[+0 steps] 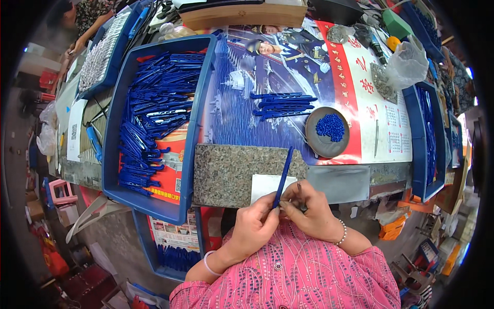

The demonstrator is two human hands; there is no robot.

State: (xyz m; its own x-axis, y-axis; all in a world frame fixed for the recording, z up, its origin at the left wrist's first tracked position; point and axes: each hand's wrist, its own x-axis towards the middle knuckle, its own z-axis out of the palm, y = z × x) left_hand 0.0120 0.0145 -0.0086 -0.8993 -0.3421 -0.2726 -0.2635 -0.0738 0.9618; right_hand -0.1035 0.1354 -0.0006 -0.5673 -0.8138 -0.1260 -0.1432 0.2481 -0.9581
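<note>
Blue plastic stick (283, 176) is standing almost upright at the near edge of the counter (339, 181), its lower end pinched between both hands and its top leaning slightly right over the granite slab (226, 172). Just behind the stick's lower part a white slip of paper (263, 186) is lying on that slab. The left hand (253, 224) is curling closed, thumb and forefinger gripping the stick's lower end from the left, wrist bent upward with a pale band around it. The right hand (309, 212) is meeting it from the right, fingers folded shut around the same end and around a small dark piece that is too hidden to make out; a bead bracelet is circling that wrist. Both forearms are coming up from pink patterned sleeves at the lower edge.

Beyond the stick, a round brown dish (315, 140) is holding small blue beads (330, 126), and a loose bundle of blue sticks (282, 104) is lying farther back on a printed poster. Left of the slab a big blue tray (198, 110) is holding a heap of the same sticks. Right of the dish another blue tray (418, 141) is bending toward the picture's rim, its contents hard to read.
</note>
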